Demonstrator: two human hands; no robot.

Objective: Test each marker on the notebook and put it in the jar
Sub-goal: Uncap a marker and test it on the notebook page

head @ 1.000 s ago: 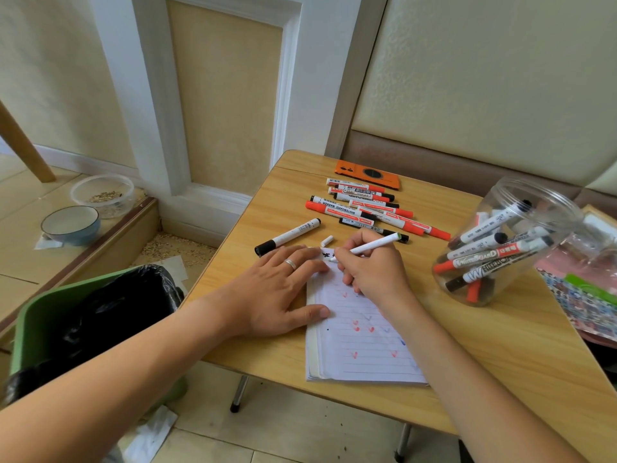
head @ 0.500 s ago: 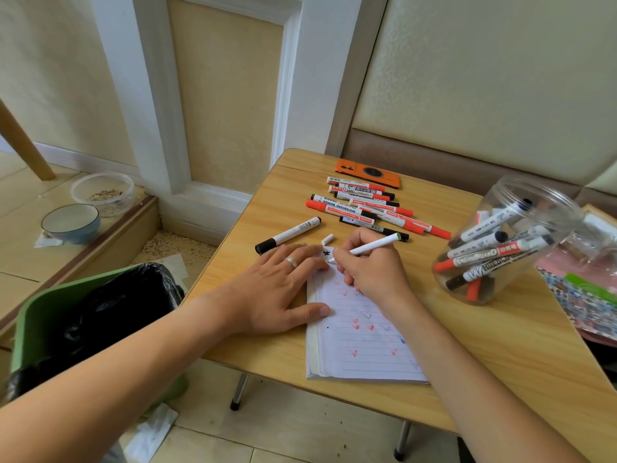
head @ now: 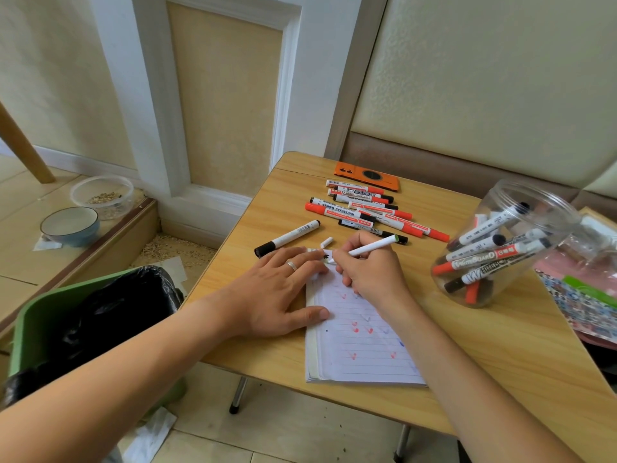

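A lined notebook [head: 360, 349] with red and blue test marks lies near the table's front edge. My left hand [head: 277, 292] rests flat on its left side, holding it down. My right hand [head: 370, 267] grips a white marker [head: 374, 246], its tip touching the page's top corner beside a black scribble. A small white cap [head: 326, 242] lies just beyond. A black-capped white marker [head: 287, 238] lies to the left. Several red and black markers [head: 367, 210] lie in a group further back. At the right stands a clear plastic jar [head: 541, 208] holding several markers.
An orange phone [head: 367, 177] lies at the table's far edge. Patterned pouches [head: 581, 295] sit at the right edge. Left of the table is a green bin [head: 40, 315] with a black liner. Two bowls [head: 70, 225] stand on the floor step.
My right hand with the white marker has shifted slightly at the page's top corner while writing. My left hand has stayed on the notebook.
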